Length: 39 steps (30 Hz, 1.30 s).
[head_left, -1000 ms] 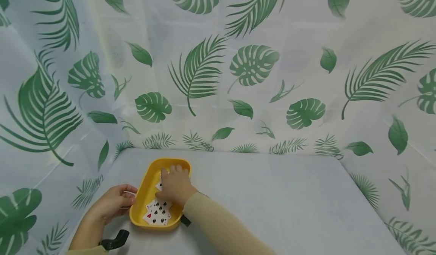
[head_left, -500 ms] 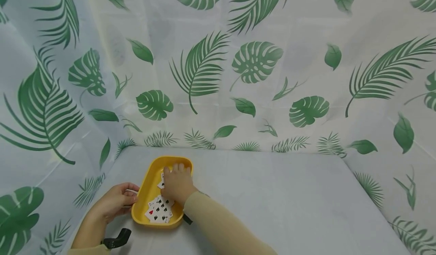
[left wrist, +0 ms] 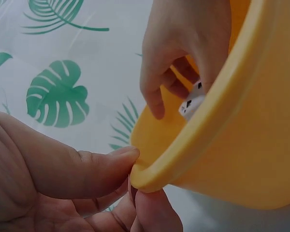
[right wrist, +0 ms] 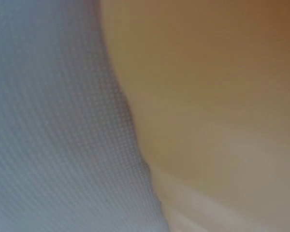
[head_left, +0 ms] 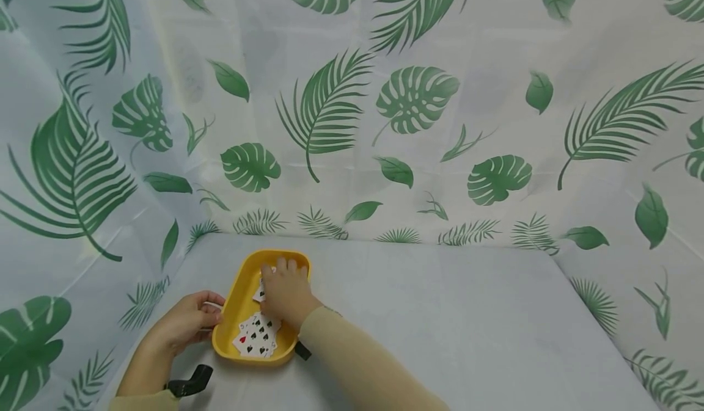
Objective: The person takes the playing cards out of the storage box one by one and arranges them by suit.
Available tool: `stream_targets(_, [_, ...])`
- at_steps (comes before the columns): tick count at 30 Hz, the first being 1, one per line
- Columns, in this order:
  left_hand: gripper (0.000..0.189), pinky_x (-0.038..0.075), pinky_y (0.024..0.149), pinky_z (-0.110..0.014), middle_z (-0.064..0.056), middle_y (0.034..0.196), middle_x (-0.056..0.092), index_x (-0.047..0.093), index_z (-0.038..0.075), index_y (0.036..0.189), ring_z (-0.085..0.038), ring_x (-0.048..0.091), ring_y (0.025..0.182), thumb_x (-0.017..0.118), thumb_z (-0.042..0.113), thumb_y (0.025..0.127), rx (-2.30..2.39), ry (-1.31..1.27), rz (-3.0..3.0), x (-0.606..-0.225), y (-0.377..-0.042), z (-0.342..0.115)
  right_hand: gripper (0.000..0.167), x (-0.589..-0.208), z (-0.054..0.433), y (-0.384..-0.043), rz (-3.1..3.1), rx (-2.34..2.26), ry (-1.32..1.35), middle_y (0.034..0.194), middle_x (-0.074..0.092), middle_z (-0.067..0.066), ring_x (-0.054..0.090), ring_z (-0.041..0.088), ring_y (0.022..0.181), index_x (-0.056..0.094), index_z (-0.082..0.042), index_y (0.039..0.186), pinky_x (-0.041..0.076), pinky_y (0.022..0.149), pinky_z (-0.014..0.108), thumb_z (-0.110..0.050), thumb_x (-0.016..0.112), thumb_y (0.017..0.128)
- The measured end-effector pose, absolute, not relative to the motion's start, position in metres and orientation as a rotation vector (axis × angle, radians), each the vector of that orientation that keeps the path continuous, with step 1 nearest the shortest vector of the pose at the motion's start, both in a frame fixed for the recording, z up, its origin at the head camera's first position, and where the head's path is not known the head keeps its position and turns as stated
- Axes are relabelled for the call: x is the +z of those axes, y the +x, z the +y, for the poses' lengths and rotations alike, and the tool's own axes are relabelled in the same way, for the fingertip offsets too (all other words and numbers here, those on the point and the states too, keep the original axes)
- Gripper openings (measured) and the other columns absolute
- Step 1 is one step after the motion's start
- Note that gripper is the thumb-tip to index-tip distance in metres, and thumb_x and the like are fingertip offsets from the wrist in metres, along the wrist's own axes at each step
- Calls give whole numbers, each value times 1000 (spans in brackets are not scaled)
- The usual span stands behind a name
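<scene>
Head: our right hand (head_left: 287,290) curls over cards (head_left: 258,293), grip untellable; wristward of its fingers a fanned pile (head_left: 257,336) looks settled, the covered cards unfinished. Left wrist: our left hand (left wrist: 72,176) pinches the yellow tray (left wrist: 237,82) holding both. Right wrist: too blurred.
</scene>
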<state>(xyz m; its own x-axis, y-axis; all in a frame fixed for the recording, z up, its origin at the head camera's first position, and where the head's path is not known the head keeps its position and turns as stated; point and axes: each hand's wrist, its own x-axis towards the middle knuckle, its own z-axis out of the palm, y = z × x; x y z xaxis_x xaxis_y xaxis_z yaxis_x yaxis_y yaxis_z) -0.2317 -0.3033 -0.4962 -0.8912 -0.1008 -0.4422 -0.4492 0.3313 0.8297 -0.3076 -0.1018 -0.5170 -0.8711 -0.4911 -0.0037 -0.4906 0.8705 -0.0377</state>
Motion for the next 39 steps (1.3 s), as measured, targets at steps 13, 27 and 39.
stream_targets(13, [38,60,74,-34,-15,101,65,51,-6,136,-24,63,82,63,-2,100,1554,-481,2295,-495,-228,-304,92,-502,-93,-306,2976,-230,-909,153,50,4,45,28,140,41,-32,163,33,122,58,-65,80,87])
stream_targets(27, [39,60,74,-33,-15,102,65,50,-5,137,-24,62,82,63,-1,100,1526,-463,2310,-494,-231,-306,95,-473,-60,-305,2930,-404,-943,158,49,3,46,25,140,40,-33,164,37,118,52,-48,89,84])
stream_targets(39, [38,61,76,-33,-15,103,67,51,-4,137,-25,63,85,64,2,101,1537,-453,2299,-496,-232,-305,93,-472,1,-313,2961,-551,-931,154,51,1,45,24,140,43,-34,162,38,111,53,-46,91,83])
